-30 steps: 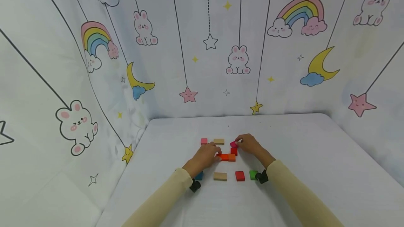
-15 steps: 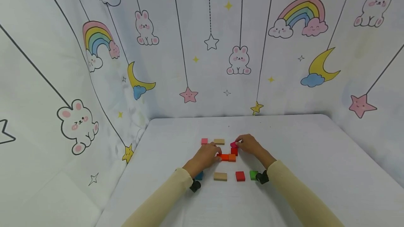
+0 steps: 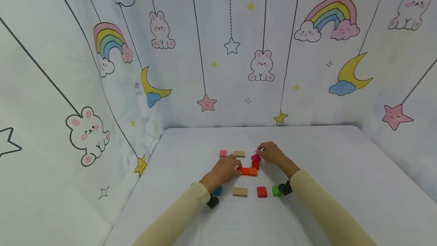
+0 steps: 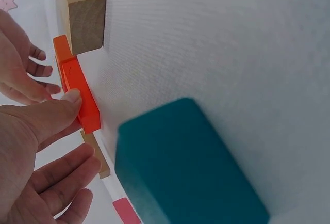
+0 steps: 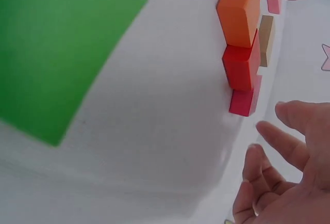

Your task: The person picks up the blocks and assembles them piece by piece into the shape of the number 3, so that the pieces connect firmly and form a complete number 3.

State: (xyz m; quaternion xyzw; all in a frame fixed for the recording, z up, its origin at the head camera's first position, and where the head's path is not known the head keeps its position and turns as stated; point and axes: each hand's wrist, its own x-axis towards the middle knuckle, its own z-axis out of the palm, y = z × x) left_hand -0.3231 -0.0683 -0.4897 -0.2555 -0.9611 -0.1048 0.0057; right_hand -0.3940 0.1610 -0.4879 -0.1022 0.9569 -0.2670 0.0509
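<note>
My left hand [image 3: 222, 170] pinches the left end of a long red-orange block [image 4: 85, 100] lying on the white table, with thumb and finger on it and the other fingers spread. Touching its right end is a smaller orange block [image 3: 253, 172]. Behind that sit a red block [image 5: 241, 69] and then a magenta block [image 5: 245, 99], so the pieces bend in an L. Just beyond the magenta block, my right hand [image 3: 272, 152] hovers with its fingers apart; in the right wrist view a gap shows between fingertips and block.
In front lie a teal block [image 4: 191, 167], a wooden block [image 3: 240, 192], another red block [image 3: 261, 192] and a green block [image 5: 62, 43]. Behind are a pink block [image 3: 223, 153] and a second wooden block [image 3: 239, 154]. A printed white curtain [image 3: 191, 113] backs the table.
My right hand has let go of the magenta block and lifted slightly away from it. The left hand stays on the red-orange block. The head view has shifted a little.
</note>
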